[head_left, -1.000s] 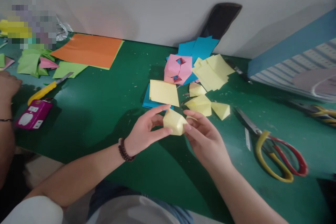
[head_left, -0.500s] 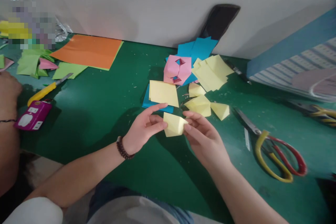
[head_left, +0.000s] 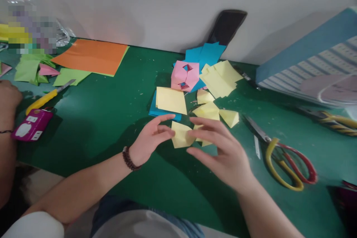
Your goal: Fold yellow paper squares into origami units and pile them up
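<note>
Here, in the head view, the left hand (head_left: 150, 139) is narrowly curled, its fingertips (head_left: 169, 128) at the edge of a folded yellow paper unit (head_left: 181, 135) at lower centre. The right hand (head_left: 220, 152) spreads wide, its fingers (head_left: 203, 132) crossing the unit, above a green work mat (head_left: 92, 137).

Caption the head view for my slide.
Left hand and right hand flank folded yellow paper over a green mat, near scissors.
</note>
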{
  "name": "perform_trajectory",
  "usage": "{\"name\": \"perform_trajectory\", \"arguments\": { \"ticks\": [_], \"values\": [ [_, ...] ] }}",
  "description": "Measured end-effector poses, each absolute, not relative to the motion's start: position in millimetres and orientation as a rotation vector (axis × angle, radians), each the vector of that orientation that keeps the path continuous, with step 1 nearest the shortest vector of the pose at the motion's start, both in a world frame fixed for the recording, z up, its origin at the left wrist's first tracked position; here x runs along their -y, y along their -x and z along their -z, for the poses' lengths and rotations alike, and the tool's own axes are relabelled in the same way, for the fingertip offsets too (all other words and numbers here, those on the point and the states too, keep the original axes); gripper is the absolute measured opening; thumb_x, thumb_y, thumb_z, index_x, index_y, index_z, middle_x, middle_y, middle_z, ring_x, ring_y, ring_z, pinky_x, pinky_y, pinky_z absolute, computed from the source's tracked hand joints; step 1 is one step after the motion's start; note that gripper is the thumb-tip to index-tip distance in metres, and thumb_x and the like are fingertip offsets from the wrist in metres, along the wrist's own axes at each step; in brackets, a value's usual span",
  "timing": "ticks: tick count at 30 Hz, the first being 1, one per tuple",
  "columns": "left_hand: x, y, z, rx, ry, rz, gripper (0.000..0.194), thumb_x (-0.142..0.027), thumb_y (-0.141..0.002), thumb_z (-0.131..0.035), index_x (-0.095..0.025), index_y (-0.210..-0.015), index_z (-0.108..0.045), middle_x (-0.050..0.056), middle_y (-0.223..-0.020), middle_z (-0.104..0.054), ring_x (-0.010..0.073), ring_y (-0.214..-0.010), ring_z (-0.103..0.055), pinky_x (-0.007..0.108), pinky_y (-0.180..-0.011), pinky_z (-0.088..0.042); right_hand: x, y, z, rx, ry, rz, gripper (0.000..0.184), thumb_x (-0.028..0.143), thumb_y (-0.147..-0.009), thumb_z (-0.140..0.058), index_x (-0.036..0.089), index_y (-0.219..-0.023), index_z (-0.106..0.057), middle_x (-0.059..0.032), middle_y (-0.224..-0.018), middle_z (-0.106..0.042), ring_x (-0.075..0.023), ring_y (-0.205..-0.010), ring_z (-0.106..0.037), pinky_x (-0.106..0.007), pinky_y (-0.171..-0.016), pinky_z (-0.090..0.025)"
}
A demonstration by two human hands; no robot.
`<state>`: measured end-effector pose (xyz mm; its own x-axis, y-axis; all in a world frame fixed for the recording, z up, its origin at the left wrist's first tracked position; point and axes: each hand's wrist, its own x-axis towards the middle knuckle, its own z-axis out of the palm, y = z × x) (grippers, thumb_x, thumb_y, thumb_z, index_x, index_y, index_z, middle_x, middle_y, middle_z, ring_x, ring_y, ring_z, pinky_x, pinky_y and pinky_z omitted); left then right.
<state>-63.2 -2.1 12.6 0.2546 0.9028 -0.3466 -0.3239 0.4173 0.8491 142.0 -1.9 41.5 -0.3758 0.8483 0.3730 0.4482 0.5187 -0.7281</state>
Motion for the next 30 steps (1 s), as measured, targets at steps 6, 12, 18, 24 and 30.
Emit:
{"name": "perform_trajectory", "arguments": {
  "ticks": [6, 12, 18, 24, 30],
  "values": [
    [3.4, 61.7, -14.1, -0.920, -0.740, -0.894, 0.049, -0.027, -0.080, -0.072, -0.021, -0.126, -0.057, -0.001, -0.073, -0.064, 0.0140, -0.076, -0.060, 0.028, -0.079, -0.044, 6.4, -127.5, -31.0, 2.117, 1.028, -0.631, 0.029, 0.020, -0.084, -0.065, 0.032, -0.111, -0.067, -0.0065, -0.125, -0.063, -0.0224, -0.104, -0.066, -0.040, -0.083, -0.059],
    [4.1, 62.6, -18.2, -0.839, -0.700, -0.828, 0.060, -0.035, -0.083, -0.070, -0.017, -0.135, -0.047, 0.010, -0.102, -0.070, 0.0217, -0.094, -0.065, 0.037, -0.089, -0.046, -1.8, -156.5, -53.9, 2.042, 1.125, -0.561, 0.023, 0.019, -0.081, -0.069, 0.031, -0.101, -0.071, -0.0035, -0.116, -0.069, -0.0210, -0.100, -0.068, -0.038, -0.088, -0.057],
    [3.2, 64.3, -18.9, -0.864, -0.679, -0.840, 0.054, -0.038, -0.088, -0.064, -0.016, -0.134, -0.047, 0.012, -0.107, -0.071, 0.0233, -0.096, -0.066, 0.041, -0.093, -0.046, -8.7, -219.0, -78.3, 1.564, 1.425, -0.669, 0.026, 0.034, -0.073, -0.076, 0.031, -0.099, -0.071, -0.0004, -0.111, -0.072, -0.0250, -0.103, -0.067, -0.043, -0.088, -0.056],
    [2.0, 64.4, -17.8, -0.892, -0.664, -0.856, 0.050, -0.036, -0.086, -0.065, -0.016, -0.130, -0.051, 0.009, -0.101, -0.071, 0.0221, -0.093, -0.067, 0.040, -0.091, -0.048, -14.3, -228.4, -70.9, 2.016, 1.662, -0.753, 0.029, 0.049, -0.079, -0.066, 0.032, -0.102, -0.070, 0.0004, -0.109, -0.073, -0.0238, -0.102, -0.067, -0.038, -0.084, -0.055],
    [1.5, 64.6, -17.4, -0.897, -0.674, -0.853, 0.046, -0.034, -0.088, -0.062, -0.016, -0.129, -0.051, 0.009, -0.098, -0.071, 0.0207, -0.092, -0.066, 0.038, -0.089, -0.049, -13.7, -210.8, -60.1, 2.329, 1.744, -0.635, 0.024, 0.038, -0.086, -0.059, 0.031, -0.108, -0.064, 0.0020, -0.108, -0.072, -0.0192, -0.088, -0.070, -0.031, -0.073, -0.054]
  ]
}}
